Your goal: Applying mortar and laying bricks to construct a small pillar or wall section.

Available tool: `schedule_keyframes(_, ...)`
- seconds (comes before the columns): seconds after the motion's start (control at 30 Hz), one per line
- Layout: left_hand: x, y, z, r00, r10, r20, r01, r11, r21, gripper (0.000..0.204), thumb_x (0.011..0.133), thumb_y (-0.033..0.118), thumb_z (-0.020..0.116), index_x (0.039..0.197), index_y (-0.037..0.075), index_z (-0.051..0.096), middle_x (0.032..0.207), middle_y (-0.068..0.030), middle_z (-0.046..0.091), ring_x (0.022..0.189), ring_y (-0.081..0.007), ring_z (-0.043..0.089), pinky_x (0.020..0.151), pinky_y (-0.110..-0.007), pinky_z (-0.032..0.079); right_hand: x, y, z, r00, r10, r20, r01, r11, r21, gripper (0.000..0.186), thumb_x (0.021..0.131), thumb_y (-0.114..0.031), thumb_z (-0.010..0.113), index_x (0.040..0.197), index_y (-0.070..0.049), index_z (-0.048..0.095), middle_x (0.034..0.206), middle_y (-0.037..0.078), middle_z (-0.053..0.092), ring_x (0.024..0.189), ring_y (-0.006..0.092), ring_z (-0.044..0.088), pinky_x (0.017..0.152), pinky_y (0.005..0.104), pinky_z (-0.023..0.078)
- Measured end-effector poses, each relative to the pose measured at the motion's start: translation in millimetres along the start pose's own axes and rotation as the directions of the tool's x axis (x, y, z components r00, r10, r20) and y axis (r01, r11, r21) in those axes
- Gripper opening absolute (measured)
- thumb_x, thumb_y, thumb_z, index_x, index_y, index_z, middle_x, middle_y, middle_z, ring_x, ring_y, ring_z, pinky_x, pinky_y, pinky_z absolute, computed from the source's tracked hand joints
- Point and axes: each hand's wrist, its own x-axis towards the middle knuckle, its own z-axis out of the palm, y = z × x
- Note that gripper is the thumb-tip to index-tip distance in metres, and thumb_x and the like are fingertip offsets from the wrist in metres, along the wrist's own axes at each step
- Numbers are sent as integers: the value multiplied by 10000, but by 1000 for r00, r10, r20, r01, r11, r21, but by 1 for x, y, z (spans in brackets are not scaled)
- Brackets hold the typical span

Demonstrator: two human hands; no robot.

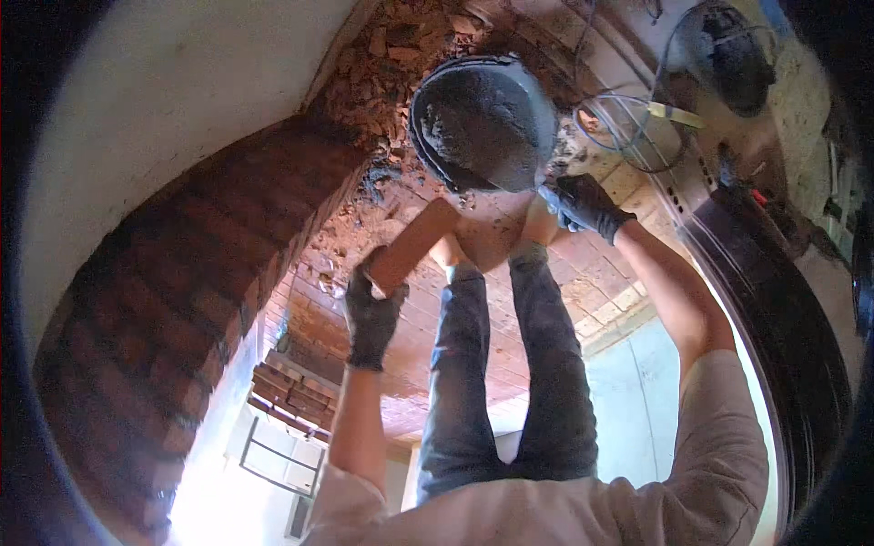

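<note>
My left hand [373,318], in a dark work glove, is closed around one end of a reddish-brown brick [414,247]. The brick is tilted, its far end near the round tub [549,118]. Grey wet mortar [478,123] fills much of that tub. At the tub's near right rim, my right hand [590,206], gloved too, is closed on a small blue-grey hand tool [557,207]. Its fingers and shadow hide most of the tool, so its exact kind cannot be made out.
A brick wall [191,273] runs along the left. Broken brick rubble [401,50] lies behind the tub. A looped cable [628,136] with a yellowish piece [675,115] and a second dark container [736,64] are at far right. A dark metal frame [774,300] borders the right side.
</note>
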Motion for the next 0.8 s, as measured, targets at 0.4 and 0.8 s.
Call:
schedule_keyframes(0.4,24,202,-77,770,601,216,-628,773,91,504,663,148,769,1115,41,574,1019,-133,659,931,-242,649,816,-350,496,-233,-157,-133,785,-539,-305,289,754,-590,249,813,-187,672,1024,-65,623,821,99,623,719,237,629,608,373,500)
schedule_keyframes(0.8,-27,242,-90,820,550,159,-573,788,224,456,671,182,758,1083,67,601,992,-126,661,913,-263,645,802,-356,504,-254,-184,-128,747,-541,-388,17,598,-801,285,787,-171,656,1068,-128,628,756,136,608,657,303,612,558,427,487)
